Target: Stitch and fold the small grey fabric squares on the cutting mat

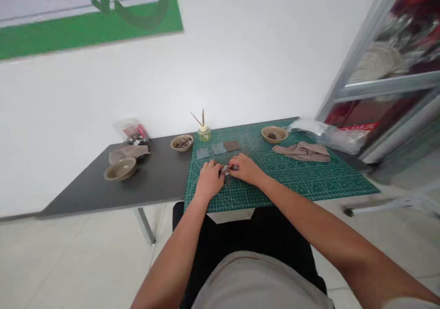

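My left hand (210,179) and my right hand (245,168) are close together over the green cutting mat (282,180). Between the fingertips of both is a small, pale grey piece (225,169), thin like cloth or film; its kind is too small to tell. Both hands are closed on it, one from each side. Just beyond them lie flat squares: a pale grey-blue square (202,153), a second one (218,148) and a brown square (232,146).
Bowls with dark bits stand left (182,148) and right (270,139); another bowl (121,171) sits on the grey table. A glass jar with sticks (204,134) stands by the wall. A brown cloth (302,152) and clear plastic bag (330,135) lie right.
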A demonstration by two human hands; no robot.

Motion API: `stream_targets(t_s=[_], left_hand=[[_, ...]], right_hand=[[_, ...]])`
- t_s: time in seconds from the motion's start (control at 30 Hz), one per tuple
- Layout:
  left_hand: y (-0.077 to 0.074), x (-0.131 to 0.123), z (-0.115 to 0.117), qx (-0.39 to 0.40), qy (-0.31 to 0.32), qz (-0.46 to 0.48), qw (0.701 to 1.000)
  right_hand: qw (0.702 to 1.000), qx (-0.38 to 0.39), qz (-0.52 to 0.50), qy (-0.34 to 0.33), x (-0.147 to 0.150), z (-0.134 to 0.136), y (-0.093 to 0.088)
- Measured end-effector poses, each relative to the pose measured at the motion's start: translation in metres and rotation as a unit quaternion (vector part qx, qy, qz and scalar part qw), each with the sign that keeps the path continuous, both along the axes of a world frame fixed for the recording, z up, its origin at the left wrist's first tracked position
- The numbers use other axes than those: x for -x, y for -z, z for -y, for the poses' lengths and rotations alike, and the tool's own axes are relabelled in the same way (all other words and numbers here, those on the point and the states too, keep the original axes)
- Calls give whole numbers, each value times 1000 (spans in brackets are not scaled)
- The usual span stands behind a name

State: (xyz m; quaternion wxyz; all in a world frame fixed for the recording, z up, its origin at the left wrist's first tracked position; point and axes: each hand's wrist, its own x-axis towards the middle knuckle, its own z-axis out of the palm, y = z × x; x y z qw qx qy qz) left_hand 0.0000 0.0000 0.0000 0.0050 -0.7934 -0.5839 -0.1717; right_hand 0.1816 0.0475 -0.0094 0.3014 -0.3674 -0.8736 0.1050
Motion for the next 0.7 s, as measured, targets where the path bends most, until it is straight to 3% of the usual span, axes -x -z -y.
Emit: stream_targets(t_s=[0.13,0.33,0.53,0.7], left_hand=[[1,-1,-1,3,-2,6,1000],[1,-2,-1,-1,-2,17,1000],[1,-1,0,-6,5,15,1000],[2,0,-1,-7,8,16,1000]], right_hand=[[1000,13,4,-9,2,-1,2],[999,-14,2,36,0,2,2],[998,-1,7,-55,1,-1,0],[999,-20,18,29,2,0,2]])
